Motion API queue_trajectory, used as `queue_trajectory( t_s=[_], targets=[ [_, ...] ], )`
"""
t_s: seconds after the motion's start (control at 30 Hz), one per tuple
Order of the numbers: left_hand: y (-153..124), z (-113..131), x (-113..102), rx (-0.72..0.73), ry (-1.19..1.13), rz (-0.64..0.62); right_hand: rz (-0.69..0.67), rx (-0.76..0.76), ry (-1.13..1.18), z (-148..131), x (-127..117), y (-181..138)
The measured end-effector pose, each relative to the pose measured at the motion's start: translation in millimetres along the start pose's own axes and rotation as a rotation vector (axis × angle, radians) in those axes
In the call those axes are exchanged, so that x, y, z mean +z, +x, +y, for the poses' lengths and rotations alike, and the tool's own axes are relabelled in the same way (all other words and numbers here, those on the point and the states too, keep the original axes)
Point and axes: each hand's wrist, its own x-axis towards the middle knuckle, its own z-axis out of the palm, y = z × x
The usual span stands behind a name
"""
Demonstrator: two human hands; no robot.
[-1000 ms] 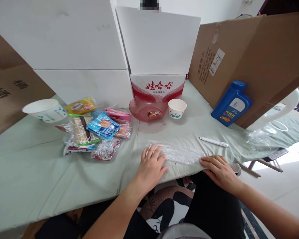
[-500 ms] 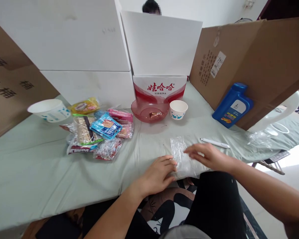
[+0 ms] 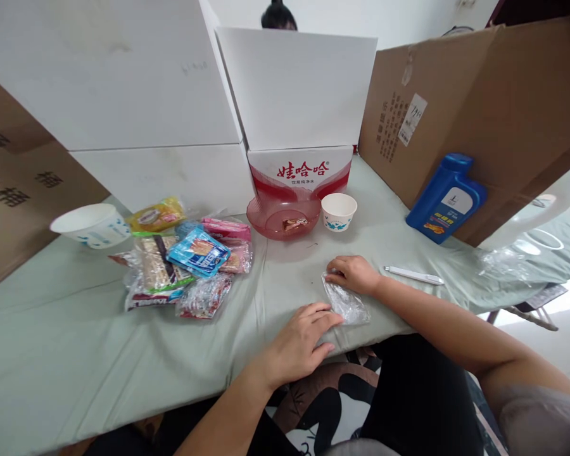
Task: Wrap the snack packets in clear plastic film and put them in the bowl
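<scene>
A crinkled clear plastic bag [image 3: 346, 303] lies flat on the cloth near the table's front edge. My right hand [image 3: 351, 275] has its fingers curled down over the bag's far left corner, gripping it. On the bag's near left side, my left hand [image 3: 304, 339] rests on the cloth with fingers stretched out, fingertips touching the bag's edge. A white pen-like stick [image 3: 413, 275] lies to the right of my right hand. Beyond the hands stand a pink see-through bowl [image 3: 275, 223] with a small wrapped item [image 3: 294, 223] inside and a white paper cup [image 3: 339, 212] with blue-green leaves.
Several packaged snacks [image 3: 185, 253] are piled at left, beside a larger paper bowl [image 3: 92, 227]. White boxes [image 3: 294, 85] stand at the back. At right, a blue bottle [image 3: 449, 199] leans against a cardboard box [image 3: 418, 95]. A person's head [image 3: 278, 16] shows behind the boxes.
My right hand has moved left and away from me, from hovering over the bag to its far corner. The bag looks more bunched. My left hand stays at its side.
</scene>
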Motion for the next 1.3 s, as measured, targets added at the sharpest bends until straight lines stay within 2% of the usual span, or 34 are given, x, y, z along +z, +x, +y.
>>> queue_trajectory(
  t_s=[0.17, 0.3, 0.37, 0.43, 0.47, 0.57, 0.6, 0.67, 0.8, 0.93, 1.0, 1.17, 1.3],
  targets=[
    [2, -1, 5, 0.032, 0.046, -0.009, -0.019, -0.017, -0.097, 4, 0, 4],
    [4, 1, 3, 0.038, 0.048, -0.027, 0.09, 0.232, -0.184, 19, -24, 12],
    [4, 2, 2, 0.029, 0.05, -0.022, 0.191, 0.287, -0.174, 20, -39, 7],
    [3, 1, 3, 0.026, 0.051, -0.006, 0.258, 0.181, -0.086, 9, -48, -9],
    [2, 1, 3, 0.023, 0.051, 0.018, 0.244, 0.08, -0.019, 1, -48, -21],
    [1, 0, 5, 0.001, 0.054, 0.156, 0.011, -0.215, 0.07, -29, -31, -64],
    [1, 0, 5, 0.0, 0.062, 0.197, -0.075, -0.248, 0.049, -37, -23, -78],
    [2, 0, 4, 0.019, 0.096, 0.212, -0.151, -0.234, -0.026, -48, -8, -99],
    [5, 0, 4, 0.011, 0.157, 0.077, -0.099, -0.195, -0.045, -57, -3, -116],
    [6, 0, 4, -0.015, 0.16, 0.031, 0.017, -0.214, 0.075, -61, -21, -110],
    [5, -1, 5, -0.006, 0.156, 0.028, 0.055, -0.174, 0.138, -59, -28, -102],
    [5, -4, 6, -0.063, 0.1, 0.102, 0.108, 0.085, 0.126, -38, -29, -65],
    [5, -6, 6, -0.066, 0.062, 0.121, 0.034, 0.209, 0.001, -24, -20, -35]
  ],
)
